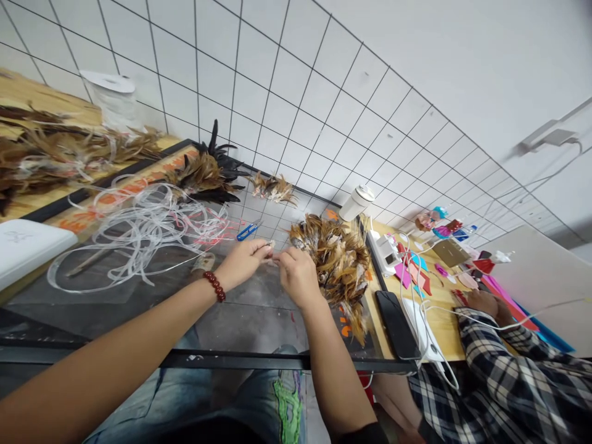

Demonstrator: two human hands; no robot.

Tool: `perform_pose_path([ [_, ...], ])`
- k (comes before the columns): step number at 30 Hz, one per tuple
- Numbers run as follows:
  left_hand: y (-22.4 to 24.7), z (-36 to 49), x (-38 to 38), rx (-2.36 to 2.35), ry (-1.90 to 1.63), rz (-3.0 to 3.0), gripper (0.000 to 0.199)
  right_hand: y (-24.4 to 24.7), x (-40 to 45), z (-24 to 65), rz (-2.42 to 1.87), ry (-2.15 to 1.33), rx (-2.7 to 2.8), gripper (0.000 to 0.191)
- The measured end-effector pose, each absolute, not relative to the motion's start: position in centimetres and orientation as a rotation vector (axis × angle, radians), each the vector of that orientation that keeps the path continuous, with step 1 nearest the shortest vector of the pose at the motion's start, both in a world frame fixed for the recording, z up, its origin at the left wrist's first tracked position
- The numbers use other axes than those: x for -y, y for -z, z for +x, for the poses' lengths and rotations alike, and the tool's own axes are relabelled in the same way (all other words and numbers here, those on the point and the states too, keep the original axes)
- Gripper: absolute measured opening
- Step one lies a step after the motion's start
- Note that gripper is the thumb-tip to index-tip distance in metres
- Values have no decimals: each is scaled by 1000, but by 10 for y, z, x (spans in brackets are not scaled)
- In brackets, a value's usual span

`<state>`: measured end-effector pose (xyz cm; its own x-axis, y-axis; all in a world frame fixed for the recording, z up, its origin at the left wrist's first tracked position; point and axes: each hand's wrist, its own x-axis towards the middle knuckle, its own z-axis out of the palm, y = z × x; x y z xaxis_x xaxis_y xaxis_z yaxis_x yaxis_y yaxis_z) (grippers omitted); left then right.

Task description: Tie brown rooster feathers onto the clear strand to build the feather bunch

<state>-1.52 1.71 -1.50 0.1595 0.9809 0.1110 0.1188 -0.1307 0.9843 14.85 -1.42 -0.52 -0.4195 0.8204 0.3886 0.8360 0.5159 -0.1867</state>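
Left hand [245, 260] pinches a small pale piece [271, 245]; right hand's [297, 272] grip is pressed together beside glossy brown feathers [340, 259].

Glossy dark phone [398, 324], clear plastic-looking strands [134, 237], smooth pale wood tabletop [446, 327].

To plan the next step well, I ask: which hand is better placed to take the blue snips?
Probably the left hand: the blue snips lie just beyond it, while the right hand is farther off, beside the brown feathers. Both look busy, though.
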Motion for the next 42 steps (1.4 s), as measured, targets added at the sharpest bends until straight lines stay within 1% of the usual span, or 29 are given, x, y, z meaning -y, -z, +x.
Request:
perform_pose_path([
  [5, 19, -12, -12, -1088, -1004, 1642, 29, 14, 9, 147, -1283, -207, 1938, 18],
  [9, 19, -11, -10, -1050, -913, 1657, 33, 16, 8, 148, -1221, -349, 1785, 28],
  [12, 18, -11, -10, -974, -893, 1544, 31, 13, 8, 150, -1179, -445, 1714, 29],
  [17, 15, -11, -7, -739, -836, 1245, 29, 9, 4, 155, -1094, -726, 1625, 25],
  [21, 14, -10, -3, -599, -781, 1136, 32, 7, 4, 157, -954, -884, 1660, 14],
  [23, 14, -9, -2, -558, -751, 1122, 33, 7, 6, 158, -919, -881, 1636, 12],
  [29, 18, -4, 0, -547, -749, 1073, 42, 14, 7, 156, -1036, -766, 1612, 21],
  [32, 22, 1, -1, -603, -864, 1122, 40, 18, 4, 154, -1082, -891, 1540, 23],
  [35, 26, 6, -1, -619, -961, 1102, 40, 12, -8, 152, -1148, -991, 1465, 26],
  [36, 27, 7, 0, -604, -965, 1086, 40, 7, -15, 151, -1186, -968, 1491, 26],
  [39, 28, 10, 3, -542, -892, 1077, 42, -11, -45, 140, -1266, -750, 1749, 24],
  [42, 29, 12, 7, -524, -733, 1143, 45, -22, -80, 114, -1277, -647, 2116, 10],
])
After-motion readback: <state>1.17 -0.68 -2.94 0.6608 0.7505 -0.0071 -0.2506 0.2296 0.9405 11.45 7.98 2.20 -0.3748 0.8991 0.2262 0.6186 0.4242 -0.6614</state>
